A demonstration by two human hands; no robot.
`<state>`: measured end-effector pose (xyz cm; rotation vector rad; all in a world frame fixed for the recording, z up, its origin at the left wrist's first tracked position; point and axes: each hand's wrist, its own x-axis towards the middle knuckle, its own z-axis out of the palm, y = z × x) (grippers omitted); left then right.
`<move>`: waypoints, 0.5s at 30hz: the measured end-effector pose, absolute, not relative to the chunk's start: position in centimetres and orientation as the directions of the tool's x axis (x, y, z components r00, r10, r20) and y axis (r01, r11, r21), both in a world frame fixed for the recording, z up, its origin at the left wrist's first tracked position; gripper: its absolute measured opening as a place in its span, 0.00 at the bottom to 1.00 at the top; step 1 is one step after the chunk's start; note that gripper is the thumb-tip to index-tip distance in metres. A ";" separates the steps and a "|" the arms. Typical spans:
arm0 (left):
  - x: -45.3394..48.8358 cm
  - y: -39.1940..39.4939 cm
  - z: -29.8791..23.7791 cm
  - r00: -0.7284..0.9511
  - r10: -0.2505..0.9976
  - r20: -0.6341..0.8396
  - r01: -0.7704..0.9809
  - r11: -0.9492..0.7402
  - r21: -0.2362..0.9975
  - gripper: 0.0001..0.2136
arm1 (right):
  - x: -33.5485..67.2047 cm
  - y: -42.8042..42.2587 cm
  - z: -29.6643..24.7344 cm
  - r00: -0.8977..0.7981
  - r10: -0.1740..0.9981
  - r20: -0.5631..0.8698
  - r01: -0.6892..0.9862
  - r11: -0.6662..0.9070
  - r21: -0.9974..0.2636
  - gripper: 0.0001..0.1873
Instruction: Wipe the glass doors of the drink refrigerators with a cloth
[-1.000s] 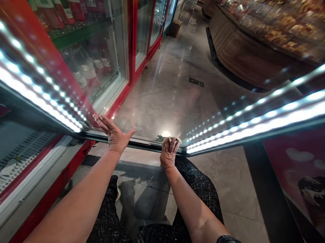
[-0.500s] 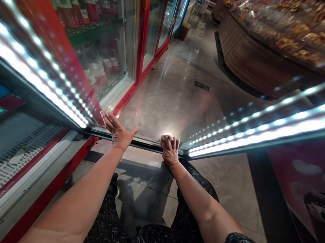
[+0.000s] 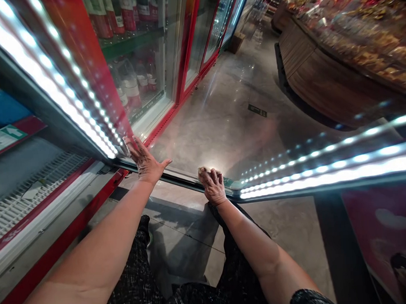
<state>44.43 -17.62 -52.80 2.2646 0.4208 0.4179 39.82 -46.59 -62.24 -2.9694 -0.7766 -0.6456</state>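
Note:
A glass refrigerator door (image 3: pixel 202 138) stands swung out in front of me, with bright strips of lights along both sides. My left hand (image 3: pixel 145 162) lies against the low left part of the glass, fingers spread and thumb pointing right. My right hand (image 3: pixel 213 184) is closed over a crumpled pale cloth (image 3: pixel 204 174), pressed to the glass just above the dark bottom frame (image 3: pixel 177 179). Most of the cloth is hidden under the fingers.
At left is the cabinet's wire shelf (image 3: pixel 30 194) with a red edge. Beyond the glass, a red-framed cooler (image 3: pixel 181 75) holds bottles (image 3: pixel 132 85). A curved wooden display stand (image 3: pixel 325 80) with packaged goods fills the far right. My legs (image 3: pixel 136 270) are below the door.
The view has shifted slightly, so the surroundings sit a little further right and lower. My right hand has moved slightly left along the glass with the cloth; the left hand stays in place.

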 end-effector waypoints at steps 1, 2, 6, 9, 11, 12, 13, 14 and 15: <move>44.4 -17.5 -52.9 0.891 0.423 0.166 0.169 -0.648 0.743 0.72 | 39.6 -46.6 -62.5 0.782 0.504 0.366 0.503 -0.858 0.105 0.34; 44.5 -17.4 -53.0 0.889 0.425 0.169 0.170 -0.651 0.740 0.71 | 39.5 -46.7 -62.6 0.773 0.525 0.356 0.523 -0.845 0.110 0.35; 44.6 -16.9 -53.4 0.890 0.422 0.173 0.164 -0.650 0.742 0.71 | 40.2 -46.7 -61.2 0.743 0.488 0.459 0.497 -0.861 0.110 0.35; 44.5 -16.7 -53.4 0.891 0.420 0.173 0.162 -0.649 0.743 0.71 | 41.3 -45.5 -59.8 0.727 0.399 0.559 0.426 -0.901 0.089 0.32; 44.5 -16.7 -53.3 0.890 0.420 0.178 0.155 -0.645 0.748 0.71 | 41.7 -44.5 -59.5 0.742 0.395 0.542 0.422 -0.903 0.081 0.31; 44.5 -16.7 -53.3 0.891 0.418 0.179 0.151 -0.643 0.751 0.71 | 41.7 -44.0 -59.7 0.747 0.421 0.515 0.445 -0.892 0.082 0.31; 44.4 -16.6 -53.2 0.892 0.416 0.175 0.149 -0.639 0.755 0.71 | 41.6 -43.7 -59.9 0.744 0.462 0.483 0.484 -0.871 0.086 0.31; 44.4 -16.5 -53.2 0.895 0.413 0.169 0.150 -0.634 0.759 0.70 | 41.5 -43.4 -60.2 0.735 0.510 0.447 0.530 -0.843 0.091 0.31; 44.4 -16.5 -53.2 0.898 0.411 0.160 0.152 -0.629 0.762 0.69 | 41.2 -43.3 -60.5 0.720 0.558 0.413 0.574 -0.813 0.097 0.31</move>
